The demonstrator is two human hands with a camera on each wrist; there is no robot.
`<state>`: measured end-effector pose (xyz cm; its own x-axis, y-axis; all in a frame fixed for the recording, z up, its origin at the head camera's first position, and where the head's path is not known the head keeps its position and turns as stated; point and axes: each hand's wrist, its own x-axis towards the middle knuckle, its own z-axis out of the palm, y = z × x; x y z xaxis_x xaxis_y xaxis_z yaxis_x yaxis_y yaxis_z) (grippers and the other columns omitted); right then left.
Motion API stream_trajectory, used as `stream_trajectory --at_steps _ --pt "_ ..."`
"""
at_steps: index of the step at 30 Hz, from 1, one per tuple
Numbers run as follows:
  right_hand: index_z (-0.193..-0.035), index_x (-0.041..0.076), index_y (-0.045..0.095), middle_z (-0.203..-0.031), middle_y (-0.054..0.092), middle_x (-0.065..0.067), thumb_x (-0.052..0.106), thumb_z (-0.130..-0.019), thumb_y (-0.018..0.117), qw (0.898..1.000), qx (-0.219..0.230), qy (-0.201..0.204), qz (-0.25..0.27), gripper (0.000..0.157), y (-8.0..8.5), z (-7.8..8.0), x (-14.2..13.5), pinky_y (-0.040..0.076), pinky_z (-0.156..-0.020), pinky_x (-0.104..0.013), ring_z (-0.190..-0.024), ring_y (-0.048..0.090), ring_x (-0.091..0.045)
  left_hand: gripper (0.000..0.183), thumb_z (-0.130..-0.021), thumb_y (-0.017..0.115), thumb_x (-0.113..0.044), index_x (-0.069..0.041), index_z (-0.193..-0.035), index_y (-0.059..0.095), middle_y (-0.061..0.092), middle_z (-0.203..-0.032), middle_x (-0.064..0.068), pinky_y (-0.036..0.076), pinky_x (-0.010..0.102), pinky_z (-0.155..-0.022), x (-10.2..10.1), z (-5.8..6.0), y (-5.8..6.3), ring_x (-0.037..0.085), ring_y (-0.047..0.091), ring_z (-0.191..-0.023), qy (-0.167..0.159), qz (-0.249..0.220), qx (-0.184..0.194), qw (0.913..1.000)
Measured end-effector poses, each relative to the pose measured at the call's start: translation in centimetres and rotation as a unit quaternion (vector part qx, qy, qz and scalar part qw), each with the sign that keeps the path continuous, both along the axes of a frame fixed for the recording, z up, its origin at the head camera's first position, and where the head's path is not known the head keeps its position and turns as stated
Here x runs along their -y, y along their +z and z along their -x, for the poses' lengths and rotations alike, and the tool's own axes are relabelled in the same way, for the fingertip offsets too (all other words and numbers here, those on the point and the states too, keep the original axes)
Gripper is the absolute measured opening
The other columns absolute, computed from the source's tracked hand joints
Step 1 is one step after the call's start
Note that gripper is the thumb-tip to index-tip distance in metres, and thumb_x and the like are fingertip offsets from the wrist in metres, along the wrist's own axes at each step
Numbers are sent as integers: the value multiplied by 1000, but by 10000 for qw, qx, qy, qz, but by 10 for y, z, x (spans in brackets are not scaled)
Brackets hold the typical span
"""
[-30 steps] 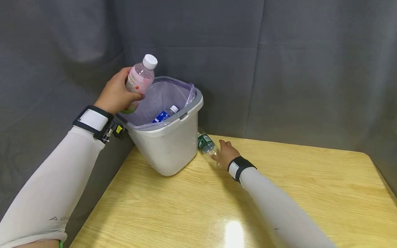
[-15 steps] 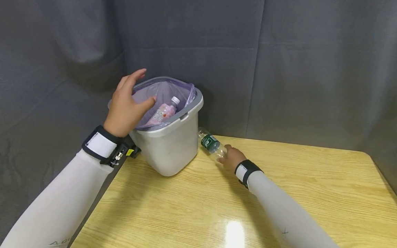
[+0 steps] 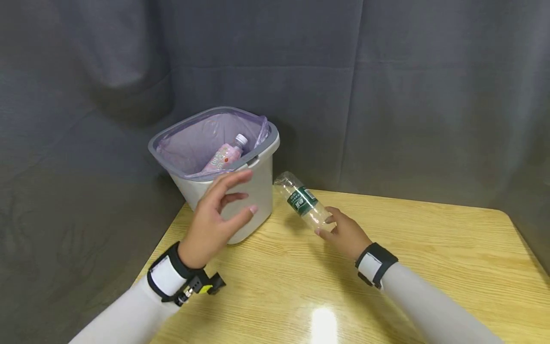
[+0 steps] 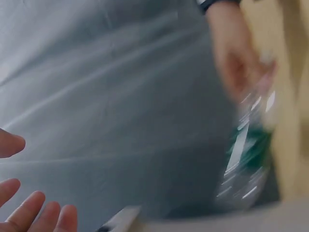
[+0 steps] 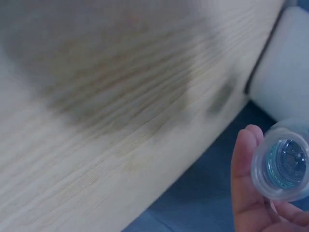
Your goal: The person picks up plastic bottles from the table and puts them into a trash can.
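Note:
My right hand (image 3: 345, 234) grips a clear plastic bottle (image 3: 302, 200) with a green label by its near end. The bottle tilts with its far end toward the bin, and in the right wrist view its round clear end (image 5: 281, 166) faces the camera. In front of the bin (image 3: 258, 191), my left hand (image 3: 215, 222) holds nothing; its fingers are spread and bent, thumb apart. Inside the bin, on the purple liner (image 3: 185, 143), leans a bottle with a pink label and white cap (image 3: 225, 155). The left wrist view is blurred.
The white bin with a grey rim stands at the back left of the wooden table (image 3: 429, 258). Dark grey curtain (image 3: 421, 105) hangs behind the table and along its left side.
The left hand released the pink-labelled bottle into the bin, then moved down and right, in front of it. The right hand has taken the green-labelled bottle and drawn it right, toward me.

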<state>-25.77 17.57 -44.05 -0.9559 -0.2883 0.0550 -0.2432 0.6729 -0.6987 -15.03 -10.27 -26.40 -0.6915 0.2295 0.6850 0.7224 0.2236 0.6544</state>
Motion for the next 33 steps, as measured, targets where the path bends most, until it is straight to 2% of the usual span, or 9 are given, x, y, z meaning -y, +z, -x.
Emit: stream_trajectory --at_steps 4,7,11,13,16,20,25,30,33 --pt "-142 12 32 -118 56 -11 41 -87 68 9992 -246 83 300 72 7 -29 -4 51 -62 -30 -78 59 -15 54 -79 66 13 9 -128 42 47 -125 20 44 54 -88 -10 -4 -41 34 44 -116 -99 -275 811 9963" --pt "-142 15 32 -118 56 -9 43 -85 68 9980 -420 131 458 73 9 -51 -7 51 -63 -28 -78 58 -13 65 -81 66 9 2 -136 33 45 -127 18 41 56 -89 -18 -1 -66 36 43 -118 -132 -629 1502 9866" --pt "-142 18 32 -117 55 -5 46 -85 68 9966 -469 242 628 73 12 -78 -7 52 -63 -27 -79 58 -10 82 -83 68 1 -11 -146 16 40 -134 16 39 56 -92 -27 1 -96 35 39 -121 -357 -1092 2356 9650" --pt "-142 20 32 -117 55 -4 46 -85 68 9963 -450 267 681 73 13 -89 -6 51 -65 -27 -79 58 -9 84 -84 69 -3 -16 -147 15 39 -135 15 40 53 -93 -32 1 -111 34 39 -122 -483 -1336 2685 9527" --pt "-142 26 31 -117 56 -4 41 -84 70 9957 -414 241 788 71 14 -102 -4 52 -65 -27 -79 58 -8 82 -84 71 -8 -19 -146 18 41 -134 12 41 48 -93 -40 2 -131 31 40 -121 -547 -1703 2984 9375" --pt "-141 29 31 -117 56 -4 35 -84 72 9939 -454 326 953 71 12 -114 -2 52 -64 -27 -79 58 -8 79 -83 71 -11 -23 -144 22 42 -132 12 42 44 -92 -48 -1 -147 30 42 -120 -574 -2084 3224 9216" --pt "-140 28 32 -114 57 0 38 -84 70 9903 -452 538 1197 69 7 -128 -1 52 -68 -29 -78 59 -8 78 -83 71 -8 -25 -142 24 42 -132 14 43 41 -92 -62 -8 -161 30 44 -117 -811 -2332 3580 9005" --pt "-141 25 33 -114 56 6 36 -86 70 9893 -283 617 1290 67 2 -142 1 52 -67 -29 -80 59 -7 71 -84 69 -6 -15 -141 28 45 -131 16 42 39 -95 -74 -18 -174 31 47 -116 -1183 -2433 3634 8915" --pt "-141 21 34 -113 55 7 34 -87 70 9879 -389 686 1336 67 0 -147 2 52 -65 -28 -78 60 -7 68 -85 67 -4 -10 -140 27 45 -132 18 39 39 -98 -78 -21 -178 31 47 -118 -1399 -2517 3546 8896"
